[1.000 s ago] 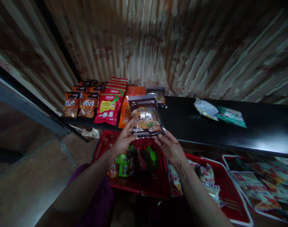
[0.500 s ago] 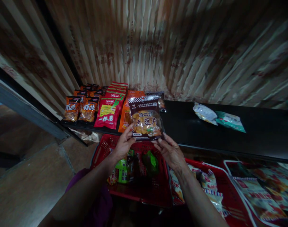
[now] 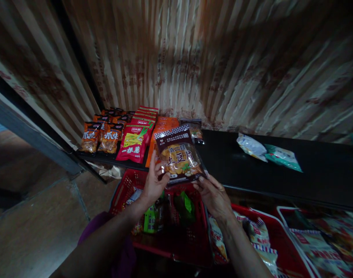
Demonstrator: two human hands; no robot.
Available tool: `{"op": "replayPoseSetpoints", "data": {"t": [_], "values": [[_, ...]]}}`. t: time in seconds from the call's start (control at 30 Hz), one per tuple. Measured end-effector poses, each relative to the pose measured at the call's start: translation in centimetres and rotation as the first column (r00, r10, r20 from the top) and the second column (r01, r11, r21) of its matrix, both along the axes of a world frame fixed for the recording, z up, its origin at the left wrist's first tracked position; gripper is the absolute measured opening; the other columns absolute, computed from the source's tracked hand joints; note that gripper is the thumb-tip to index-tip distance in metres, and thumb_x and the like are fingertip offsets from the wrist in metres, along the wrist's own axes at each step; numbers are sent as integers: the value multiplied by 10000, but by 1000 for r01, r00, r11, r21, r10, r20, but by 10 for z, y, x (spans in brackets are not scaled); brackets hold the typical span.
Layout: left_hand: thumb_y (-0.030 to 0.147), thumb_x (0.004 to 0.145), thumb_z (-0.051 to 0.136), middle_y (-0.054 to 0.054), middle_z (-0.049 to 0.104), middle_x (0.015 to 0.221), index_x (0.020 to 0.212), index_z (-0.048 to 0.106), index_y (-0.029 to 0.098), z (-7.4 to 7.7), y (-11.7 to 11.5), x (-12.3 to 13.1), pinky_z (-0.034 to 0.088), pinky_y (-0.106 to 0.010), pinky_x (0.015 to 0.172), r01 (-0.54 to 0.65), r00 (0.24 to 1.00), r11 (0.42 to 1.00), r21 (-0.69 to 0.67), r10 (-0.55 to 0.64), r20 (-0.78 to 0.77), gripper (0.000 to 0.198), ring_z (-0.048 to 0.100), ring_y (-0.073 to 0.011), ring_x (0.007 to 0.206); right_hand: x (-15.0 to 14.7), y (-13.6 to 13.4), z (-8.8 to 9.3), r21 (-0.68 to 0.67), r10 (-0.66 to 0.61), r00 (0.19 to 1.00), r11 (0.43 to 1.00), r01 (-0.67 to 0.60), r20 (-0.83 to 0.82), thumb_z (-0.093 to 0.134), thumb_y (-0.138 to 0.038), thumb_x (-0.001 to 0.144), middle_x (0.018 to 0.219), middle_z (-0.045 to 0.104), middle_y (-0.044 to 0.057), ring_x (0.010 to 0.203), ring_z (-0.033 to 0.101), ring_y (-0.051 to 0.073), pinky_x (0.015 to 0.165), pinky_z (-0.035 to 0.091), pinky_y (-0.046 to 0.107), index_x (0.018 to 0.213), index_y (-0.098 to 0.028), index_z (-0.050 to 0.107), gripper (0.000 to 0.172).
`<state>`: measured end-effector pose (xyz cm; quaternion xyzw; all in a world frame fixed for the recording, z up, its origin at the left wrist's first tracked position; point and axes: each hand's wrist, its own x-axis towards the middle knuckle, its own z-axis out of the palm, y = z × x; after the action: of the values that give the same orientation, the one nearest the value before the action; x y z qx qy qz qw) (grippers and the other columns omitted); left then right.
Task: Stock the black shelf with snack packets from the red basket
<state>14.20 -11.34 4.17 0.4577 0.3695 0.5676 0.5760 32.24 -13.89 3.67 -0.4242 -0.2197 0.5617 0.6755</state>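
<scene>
A brown bag of potato chips (image 3: 179,156) with a clear window is held between both hands, above the front edge of a black shelf (image 3: 223,154). My left hand (image 3: 155,180) grips its lower left edge, thumb on the front. My right hand (image 3: 212,193) pinches its lower right corner. Behind the bag lie orange packets (image 3: 166,122) and another brown bag (image 3: 195,129), partly covered. To their left are red snack bags (image 3: 133,144) in a stacked row. Below my hands sits a red basket (image 3: 170,245) with green and dark packets inside.
Orange-and-black snack bags (image 3: 108,139) fill the shelf's left end. A white packet (image 3: 252,146) and a teal packet (image 3: 283,156) lie farther right. Two more baskets with snack bags stand at lower right, one red (image 3: 289,247). Corrugated sheeting (image 3: 179,58) backs the shelf.
The potato chip bag has come slightly lower and tilted, its left side dropping, still in both hands. The whole view has shifted a little, so the shelf appears lower.
</scene>
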Motion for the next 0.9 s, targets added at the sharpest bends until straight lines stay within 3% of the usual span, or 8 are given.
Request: {"op": "replayPoseSetpoints", "data": {"t": [0.13, 0.23, 0.27, 0.37, 0.47, 0.57, 0.67, 0.9], "values": [[249, 769, 655, -108, 536, 1297, 1421, 291, 257, 0, -2, 4, 442, -353, 954, 59, 998, 998, -4, -59, 15, 747, 558, -229, 1120, -2, -2, -2, 96, -38, 992, 995, 27, 118, 831, -270, 565, 782, 718, -12, 654, 643, 120, 574, 559, 223, 747, -253, 745, 202], [285, 758, 677, -104, 524, 1328, 1401, 343, 230, 4, -3, 5, 406, -368, 1001, 97, 992, 995, -23, -95, 78, 727, 491, -259, 1212, -5, -12, 3, 244, -83, 914, 970, -18, 397, 727, -262, 710, 870, 680, 10, 750, 621, 134, 614, 532, 237, 903, -271, 740, 193], [296, 758, 681, -99, 505, 1353, 1405, 338, 235, 5, -4, 4, 378, -374, 1029, 109, 989, 994, -26, -106, 103, 735, 451, -260, 1253, -6, -17, 7, 305, -121, 845, 951, -52, 522, 690, -235, 745, 863, 662, 16, 754, 609, 134, 612, 519, 235, 952, -274, 730, 214], [358, 792, 647, -60, 400, 1449, 1396, 359, 259, 6, -9, 4, 252, -364, 1111, 179, 964, 983, -44, -166, 206, 676, 295, -229, 1363, -11, -34, 21, 472, -301, 536, 855, -214, 788, 611, -108, 787, 839, 618, 21, 740, 576, 127, 607, 485, 229, 1108, -307, 667, 382], [476, 813, 583, -40, 374, 1467, 1359, 422, 259, 5, -12, 5, 202, -377, 1129, 286, 895, 956, -64, -243, 374, 609, 249, -226, 1384, -19, -47, 29, 525, -442, 293, 774, -354, 848, 560, -40, 798, 895, 595, 43, 792, 574, 143, 657, 489, 253, 1271, -323, 539, 552], [594, 796, 520, -79, 484, 1384, 1320, 478, 221, 8, -12, 8, 248, -410, 1106, 399, 804, 914, -68, -314, 505, 645, 333, -262, 1343, -28, -49, 25, 505, -503, 120, 762, -406, 856, 549, -31, 802, 885, 565, 57, 794, 564, 159, 661, 494, 273, 1324, -299, 485, 591], [609, 774, 539, -115, 580, 1274, 1256, 544, 170, 12, -10, 7, 312, -407, 1067, 451, 768, 888, -88, -336, 546, 652, 431, -286, 1274, -36, -47, 19, 474, -517, 34, 756, -452, 856, 542, -24, 802, 853, 559, 56, 767, 547, 167, 649, 493, 288, 1334, -275, 477, 592], [364, 752, 666, -95, 674, 1112, 1163, 610, 156, 7, -12, -1, 412, -361, 970, 398, 822, 898, -187, -259, 507, 464, 590, -264, 1089, -54, -48, 18, 430, -518, -51, 757, -492, 854, 524, -49, 824, 810, 587, 58, 740, 530, 172, 634, 480, 289, 1231, -217, 571, 442]]}}
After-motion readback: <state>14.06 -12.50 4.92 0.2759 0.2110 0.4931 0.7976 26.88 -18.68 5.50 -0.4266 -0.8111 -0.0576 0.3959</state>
